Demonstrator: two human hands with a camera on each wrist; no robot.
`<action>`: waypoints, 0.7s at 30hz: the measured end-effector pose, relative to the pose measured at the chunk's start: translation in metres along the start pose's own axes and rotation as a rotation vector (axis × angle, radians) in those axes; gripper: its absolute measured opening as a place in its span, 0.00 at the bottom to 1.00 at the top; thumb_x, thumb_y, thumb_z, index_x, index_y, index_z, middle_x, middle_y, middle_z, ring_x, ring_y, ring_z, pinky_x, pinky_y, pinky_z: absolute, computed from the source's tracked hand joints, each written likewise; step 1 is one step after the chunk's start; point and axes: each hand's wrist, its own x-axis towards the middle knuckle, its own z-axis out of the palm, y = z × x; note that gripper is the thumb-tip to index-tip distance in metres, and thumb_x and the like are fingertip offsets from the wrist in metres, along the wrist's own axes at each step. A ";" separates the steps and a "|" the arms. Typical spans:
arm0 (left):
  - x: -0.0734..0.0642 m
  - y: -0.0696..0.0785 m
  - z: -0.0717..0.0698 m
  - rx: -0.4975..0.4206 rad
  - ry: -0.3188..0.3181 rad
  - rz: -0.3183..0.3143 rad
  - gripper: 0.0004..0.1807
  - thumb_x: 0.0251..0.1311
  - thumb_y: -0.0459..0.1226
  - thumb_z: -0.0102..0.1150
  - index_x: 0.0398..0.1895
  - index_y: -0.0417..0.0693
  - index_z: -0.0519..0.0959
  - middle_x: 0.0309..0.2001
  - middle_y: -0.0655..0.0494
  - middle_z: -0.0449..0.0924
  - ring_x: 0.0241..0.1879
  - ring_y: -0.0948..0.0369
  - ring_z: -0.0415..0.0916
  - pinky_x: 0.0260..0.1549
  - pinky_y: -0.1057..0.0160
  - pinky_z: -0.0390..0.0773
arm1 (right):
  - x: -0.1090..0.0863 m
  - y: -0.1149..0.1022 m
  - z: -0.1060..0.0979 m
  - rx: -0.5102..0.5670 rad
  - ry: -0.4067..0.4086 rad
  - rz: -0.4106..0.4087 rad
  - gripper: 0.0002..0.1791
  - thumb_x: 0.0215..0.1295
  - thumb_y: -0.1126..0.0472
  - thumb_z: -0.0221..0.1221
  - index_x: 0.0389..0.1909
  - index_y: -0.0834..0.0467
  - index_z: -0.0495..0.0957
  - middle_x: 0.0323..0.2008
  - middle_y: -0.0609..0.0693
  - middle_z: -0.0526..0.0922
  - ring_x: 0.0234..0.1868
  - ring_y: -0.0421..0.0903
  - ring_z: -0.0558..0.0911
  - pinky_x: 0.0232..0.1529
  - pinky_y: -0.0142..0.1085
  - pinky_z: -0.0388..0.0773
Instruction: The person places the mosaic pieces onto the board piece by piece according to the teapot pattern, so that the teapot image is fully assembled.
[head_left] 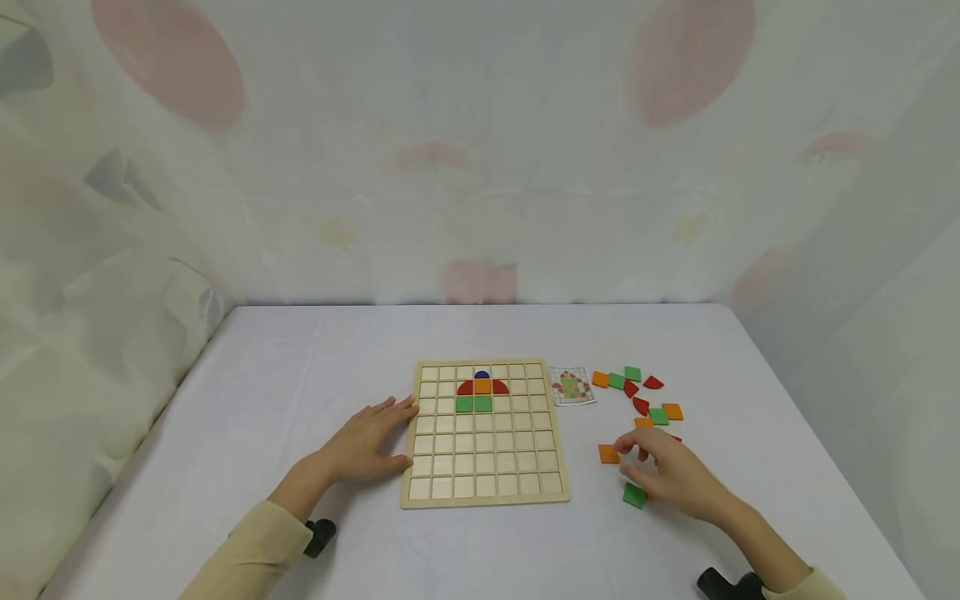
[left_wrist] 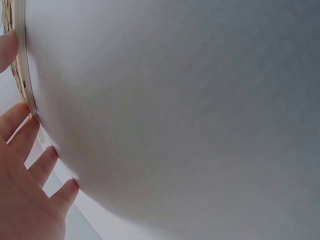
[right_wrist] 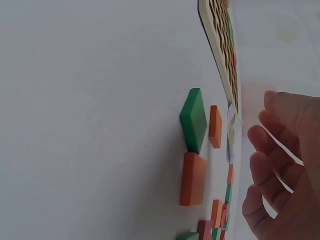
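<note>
A wooden grid board (head_left: 442, 443) lies flat on the table. In its upper rows sit a blue half-round piece (head_left: 482, 375), red quarter-round pieces (head_left: 500, 387) on both sides of an orange square (head_left: 482, 387), and two green squares (head_left: 464, 404) below. My left hand (head_left: 367, 442) touches the board's left edge with spread fingers and thumb. Over the loose tiles, my right hand (head_left: 678, 479) hovers with loosely bent fingers and nothing visible between them. Nearest to it are an orange square tile (head_left: 608, 454) and a green square tile (right_wrist: 194, 120), which lies against another orange tile (right_wrist: 193, 179).
A small printed pattern card (head_left: 572, 386) lies at the board's upper right. Beyond the right hand are several scattered tiles, among them a green square (head_left: 633, 373) and a red quarter-round tile (head_left: 653, 382). A white cloth (head_left: 337, 350) covers the table; patterned fabric hangs behind.
</note>
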 end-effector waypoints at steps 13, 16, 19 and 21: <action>0.000 0.002 0.000 -0.004 -0.012 -0.023 0.40 0.49 0.49 0.63 0.66 0.47 0.62 0.70 0.53 0.56 0.68 0.46 0.52 0.62 0.38 0.53 | -0.022 0.008 0.005 -0.054 -0.125 0.006 0.16 0.49 0.56 0.68 0.40 0.47 0.75 0.35 0.33 0.73 0.37 0.33 0.71 0.39 0.28 0.75; 0.000 0.002 -0.001 -0.004 -0.015 -0.024 0.40 0.50 0.48 0.63 0.67 0.47 0.62 0.70 0.52 0.55 0.68 0.46 0.51 0.62 0.38 0.52 | -0.023 0.008 0.006 -0.115 -0.139 0.004 0.16 0.48 0.55 0.68 0.39 0.46 0.75 0.34 0.32 0.72 0.35 0.32 0.69 0.38 0.27 0.74; 0.000 0.001 -0.001 -0.003 -0.018 -0.028 0.40 0.50 0.48 0.63 0.67 0.48 0.62 0.70 0.53 0.55 0.69 0.46 0.51 0.62 0.39 0.52 | -0.023 0.007 0.007 -0.186 -0.133 -0.004 0.17 0.46 0.53 0.69 0.38 0.45 0.75 0.32 0.32 0.70 0.34 0.31 0.67 0.36 0.28 0.73; 0.000 0.001 -0.001 -0.003 -0.019 -0.030 0.40 0.50 0.48 0.63 0.67 0.48 0.62 0.70 0.52 0.55 0.69 0.46 0.51 0.62 0.39 0.52 | -0.023 0.007 0.007 -0.218 -0.131 -0.002 0.17 0.45 0.52 0.69 0.37 0.45 0.75 0.31 0.32 0.69 0.33 0.31 0.66 0.35 0.29 0.72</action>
